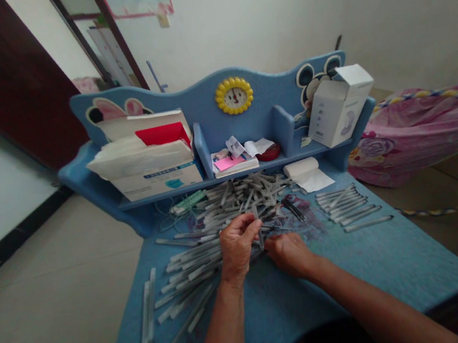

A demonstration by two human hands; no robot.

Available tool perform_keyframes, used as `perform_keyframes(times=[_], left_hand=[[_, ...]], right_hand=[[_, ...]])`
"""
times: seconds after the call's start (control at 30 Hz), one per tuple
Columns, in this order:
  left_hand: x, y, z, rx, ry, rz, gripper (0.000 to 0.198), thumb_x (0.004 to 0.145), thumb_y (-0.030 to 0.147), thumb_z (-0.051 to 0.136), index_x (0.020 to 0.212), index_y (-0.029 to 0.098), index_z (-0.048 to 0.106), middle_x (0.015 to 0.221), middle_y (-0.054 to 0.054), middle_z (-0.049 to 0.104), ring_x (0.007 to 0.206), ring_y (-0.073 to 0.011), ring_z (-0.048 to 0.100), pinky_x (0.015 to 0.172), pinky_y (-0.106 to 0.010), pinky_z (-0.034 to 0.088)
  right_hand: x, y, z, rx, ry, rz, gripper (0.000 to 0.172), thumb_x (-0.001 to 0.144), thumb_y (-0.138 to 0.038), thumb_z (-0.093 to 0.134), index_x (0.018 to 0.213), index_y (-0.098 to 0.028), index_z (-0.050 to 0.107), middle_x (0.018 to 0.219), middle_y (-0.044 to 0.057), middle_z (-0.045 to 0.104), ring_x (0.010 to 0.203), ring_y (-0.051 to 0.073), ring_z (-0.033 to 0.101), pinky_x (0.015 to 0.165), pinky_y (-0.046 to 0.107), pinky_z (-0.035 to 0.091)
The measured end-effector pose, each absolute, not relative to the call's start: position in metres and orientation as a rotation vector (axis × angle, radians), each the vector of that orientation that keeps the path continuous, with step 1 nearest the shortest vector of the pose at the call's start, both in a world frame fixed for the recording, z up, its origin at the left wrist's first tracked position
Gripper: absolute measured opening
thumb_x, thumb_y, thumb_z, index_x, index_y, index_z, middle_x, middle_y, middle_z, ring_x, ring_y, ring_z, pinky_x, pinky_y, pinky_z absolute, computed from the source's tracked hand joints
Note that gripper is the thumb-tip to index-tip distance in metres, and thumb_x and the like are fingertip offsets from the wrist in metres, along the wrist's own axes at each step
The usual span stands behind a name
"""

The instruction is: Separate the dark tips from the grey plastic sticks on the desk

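My left hand is closed, with a slim translucent pen held upright between thumb and fingers. Just right of its lower end, my right hand is closed with its fingertips curled down; whatever they grip is hidden. A large heap of similar pale pens lies behind both hands, and more pens fan out to the left. Some thin black pieces lie beyond my right hand. A row of pens with dark ends sits at the right of the blue desk.
Two pens lie apart near the left edge. A paper roll rests below the shelf. The shelf holds a mask box with papers, a notebook stack and a white carton. A yellow clock is on the backboard.
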State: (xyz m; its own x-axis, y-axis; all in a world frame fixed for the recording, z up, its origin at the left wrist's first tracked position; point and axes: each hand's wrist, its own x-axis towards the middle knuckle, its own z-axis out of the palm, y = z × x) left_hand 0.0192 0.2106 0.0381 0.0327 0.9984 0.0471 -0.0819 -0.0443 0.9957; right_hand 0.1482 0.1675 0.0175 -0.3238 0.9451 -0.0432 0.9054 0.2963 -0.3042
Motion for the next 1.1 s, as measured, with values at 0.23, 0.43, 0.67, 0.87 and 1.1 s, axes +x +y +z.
perform_keyframes(times=[0.23,0.43,0.67,0.87,1.1], left_hand=[[0.020,0.209,0.037,1.232,1.071,1.224,0.027,0.062,0.034,0.071,0.078,0.014,0.064,0.064,0.001,0.065,0.045,-0.0067,0.050,0.045,-0.018,0.041],[0.019,0.209,0.038,1.284,1.057,1.196,0.021,0.065,0.031,0.068,0.079,0.015,0.065,0.062,0.002,0.064,0.044,-0.0061,0.047,0.044,-0.017,0.039],[0.019,0.201,0.048,1.417,0.935,0.979,0.018,0.069,0.029,0.066,0.079,0.014,0.065,0.060,0.001,0.061,0.045,-0.0061,0.044,0.044,-0.017,0.035],[0.024,0.194,0.053,1.475,0.860,0.855,0.014,0.069,0.026,0.066,0.076,0.014,0.065,0.057,0.003,0.055,0.047,-0.0063,0.042,0.045,-0.018,0.033],[0.030,0.188,0.057,1.483,0.763,0.725,0.018,0.070,0.027,0.064,0.081,0.014,0.068,0.066,-0.001,0.061,0.054,-0.0092,0.046,0.050,-0.020,0.035]], right_hand=[[0.152,0.172,0.013,-1.721,-2.369,0.442,0.019,0.080,-0.021,0.046,0.089,-0.017,0.063,0.091,0.009,0.065,0.082,0.022,0.061,0.069,0.029,0.042],[0.166,0.170,0.015,-1.609,-2.175,0.629,0.011,0.078,-0.020,0.051,0.077,-0.016,0.061,0.074,0.005,0.065,0.070,0.018,0.061,0.061,0.026,0.043],[0.196,0.154,0.026,-1.034,-1.138,1.345,0.017,0.068,-0.026,0.069,0.068,-0.014,0.057,0.049,0.000,0.062,0.041,0.013,0.056,0.043,0.022,0.044],[0.200,0.143,0.032,-0.769,-0.851,1.394,0.016,0.065,-0.020,0.073,0.066,-0.014,0.057,0.059,0.003,0.067,0.039,0.012,0.056,0.037,0.021,0.043],[0.202,0.139,0.030,-0.712,-0.749,1.415,0.021,0.066,-0.022,0.073,0.084,-0.016,0.064,0.066,0.003,0.068,0.043,0.013,0.059,0.038,0.022,0.045]])
